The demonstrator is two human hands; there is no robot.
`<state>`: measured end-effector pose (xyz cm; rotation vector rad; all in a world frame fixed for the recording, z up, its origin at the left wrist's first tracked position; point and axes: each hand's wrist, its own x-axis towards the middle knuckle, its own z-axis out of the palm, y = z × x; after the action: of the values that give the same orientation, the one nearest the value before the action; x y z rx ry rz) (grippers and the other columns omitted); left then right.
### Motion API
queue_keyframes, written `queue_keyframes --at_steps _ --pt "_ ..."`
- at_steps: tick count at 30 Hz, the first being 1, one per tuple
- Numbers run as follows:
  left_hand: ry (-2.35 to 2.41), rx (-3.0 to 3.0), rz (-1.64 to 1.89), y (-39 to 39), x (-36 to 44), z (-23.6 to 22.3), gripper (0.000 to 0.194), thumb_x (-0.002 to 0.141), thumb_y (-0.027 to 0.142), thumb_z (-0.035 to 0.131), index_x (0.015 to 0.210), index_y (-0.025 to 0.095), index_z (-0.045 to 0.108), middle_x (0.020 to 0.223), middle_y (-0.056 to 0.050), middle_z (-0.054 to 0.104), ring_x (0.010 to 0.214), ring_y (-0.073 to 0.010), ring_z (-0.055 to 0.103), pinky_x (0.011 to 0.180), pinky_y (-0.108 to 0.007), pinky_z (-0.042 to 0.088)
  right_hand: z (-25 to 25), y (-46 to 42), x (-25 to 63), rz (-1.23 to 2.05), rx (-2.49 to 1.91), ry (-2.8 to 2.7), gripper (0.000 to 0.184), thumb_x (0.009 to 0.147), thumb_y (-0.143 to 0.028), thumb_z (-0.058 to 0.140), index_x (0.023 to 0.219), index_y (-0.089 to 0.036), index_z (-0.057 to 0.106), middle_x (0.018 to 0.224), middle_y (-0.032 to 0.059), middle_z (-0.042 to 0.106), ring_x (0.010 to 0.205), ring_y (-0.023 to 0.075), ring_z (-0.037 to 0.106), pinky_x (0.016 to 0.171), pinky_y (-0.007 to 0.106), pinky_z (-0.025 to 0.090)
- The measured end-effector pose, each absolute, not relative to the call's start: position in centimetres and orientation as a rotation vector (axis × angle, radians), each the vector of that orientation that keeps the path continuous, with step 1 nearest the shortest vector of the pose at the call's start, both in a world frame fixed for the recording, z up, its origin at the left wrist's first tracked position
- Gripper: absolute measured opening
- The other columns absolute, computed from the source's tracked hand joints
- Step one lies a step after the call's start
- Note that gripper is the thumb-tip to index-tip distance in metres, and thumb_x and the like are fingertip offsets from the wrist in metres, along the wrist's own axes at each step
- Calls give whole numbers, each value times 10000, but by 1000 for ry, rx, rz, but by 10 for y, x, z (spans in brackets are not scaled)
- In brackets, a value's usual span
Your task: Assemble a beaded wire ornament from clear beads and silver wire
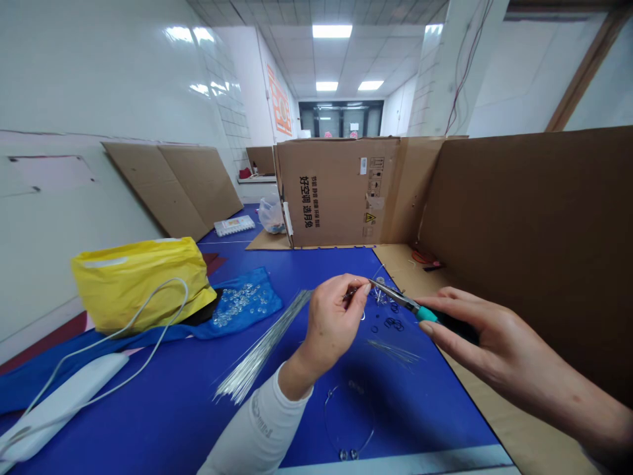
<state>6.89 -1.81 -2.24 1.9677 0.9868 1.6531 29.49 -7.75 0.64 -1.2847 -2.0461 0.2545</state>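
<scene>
Over the blue mat [420, 409], your right hand [475, 330] wraps teal-handled pliers [426, 314], left hand [333, 323] pinches a small piece [351, 293] tight; one beaded wire loop [349, 419] looks done, straight wires [262, 346] and clear beads [240, 303] remain.

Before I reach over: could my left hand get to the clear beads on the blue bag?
Probably yes. The left hand sits close to the clear beads; only the flat bundle of thin wires lies between, low enough to pass over.

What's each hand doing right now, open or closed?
Left hand: closed, fingertips pinching something small, too hidden to identify.
Right hand: closed, holding teal-handled pliers.
</scene>
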Motion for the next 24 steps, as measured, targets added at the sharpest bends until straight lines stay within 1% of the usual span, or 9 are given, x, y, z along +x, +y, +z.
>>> queue_keyframes --at_steps 6,8,11,13,16,18,20,21,24 --pt "971 1953 1639 -19 68 -21 158 919 202 652 796 195 752 662 -20 686 622 -166 579 630 -271 412 11 -80 291 284 -1289 -2018 448 946 -612 602 1154 -279 819 1009 106 808 999 323 760 812 424 645" --pt "956 1946 1646 -20 68 -20 157 914 199 658 792 196 756 656 -19 683 618 -166 580 625 -272 412 12 -81 290 307 -1291 -2003 459 935 -624 613 1140 -269 820 1029 109 805 962 310 763 805 422 644" --pt "931 1911 1651 -20 67 -19 144 898 194 670 786 195 761 684 -22 695 626 -162 580 623 -268 411 11 -82 292 401 -1293 -1980 488 928 -643 617 1171 -264 806 1068 103 799 910 284 760 776 412 646" --pt "926 1858 1636 -18 67 -19 133 889 207 684 783 195 764 690 -19 691 619 -156 564 618 -265 406 10 -83 296 445 -1311 -1964 504 918 -660 624 1181 -268 802 1108 107 793 954 297 754 806 431 644" --pt "941 1748 1586 -12 64 -20 138 896 255 693 803 187 769 683 -9 670 599 -139 520 600 -256 389 4 -83 308 408 -1357 -1927 524 896 -693 628 1145 -272 815 1158 118 780 1061 344 731 885 480 622" --pt "930 1665 1551 -6 61 -22 156 907 295 687 846 179 771 715 -10 675 591 -123 487 582 -248 375 -7 -79 320 377 -1406 -1912 522 913 -683 609 1180 -277 800 1190 115 763 1090 344 720 902 471 610" --pt "872 1536 1537 0 57 -22 173 892 330 703 871 169 764 761 -13 675 581 -104 457 563 -238 371 -26 -69 336 331 -1479 -1927 521 933 -659 591 1223 -268 776 1190 114 750 1066 323 722 890 439 603" --pt "840 1457 1507 3 55 -21 190 877 349 719 863 163 756 735 -6 646 570 -98 448 551 -233 369 -39 -62 345 299 -1528 -1936 527 944 -652 572 1230 -255 769 1183 121 745 1055 317 723 895 435 597" --pt "761 1292 1404 8 49 -17 268 870 410 734 839 145 743 646 27 542 524 -77 386 525 -222 358 -90 -37 375 172 -1706 -1923 545 945 -631 523 1169 -204 779 1073 142 752 936 310 744 860 440 597"
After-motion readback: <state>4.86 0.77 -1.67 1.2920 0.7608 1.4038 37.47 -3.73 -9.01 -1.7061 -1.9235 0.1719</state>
